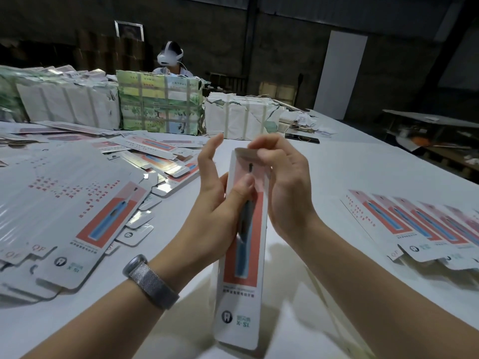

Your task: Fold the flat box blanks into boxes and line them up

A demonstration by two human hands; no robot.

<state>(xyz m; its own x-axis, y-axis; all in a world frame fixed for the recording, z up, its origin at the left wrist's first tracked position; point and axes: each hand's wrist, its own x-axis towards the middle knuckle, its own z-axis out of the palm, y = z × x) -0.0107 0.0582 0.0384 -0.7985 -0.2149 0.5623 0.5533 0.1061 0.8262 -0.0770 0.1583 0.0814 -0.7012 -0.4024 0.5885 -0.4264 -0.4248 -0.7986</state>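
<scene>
One box [242, 255] up off the table [324, 177], long and narrow, held nearly upright between both hands. The left hand [215, 200] has its thumb pressed flat on the printed front, about a third of the way down, with the palm behind the box's left edge; its other fingers stand straight and spread, touching nothing that I can see. The right hand [282, 182] is curled over the top end, fingertips pinching the top flap [248, 152] and bending it inward. A mesh watch [150, 281] sits on the left wrist.

Out to the right of the grip, a row of finished boxes [420, 224] lies flat side by side on the table: five I can count, with the row running out of view. To the left of the grip, a fanned heap of flat blanks [77, 213], too overlapped to count, and more scattered beyond the left hand.

Past the hands, four wrapped bundles [160, 102] stand in a line across the table, one in green printed paper and the rest in white. Behind them one person [172, 60] sits wearing a white headset.
</scene>
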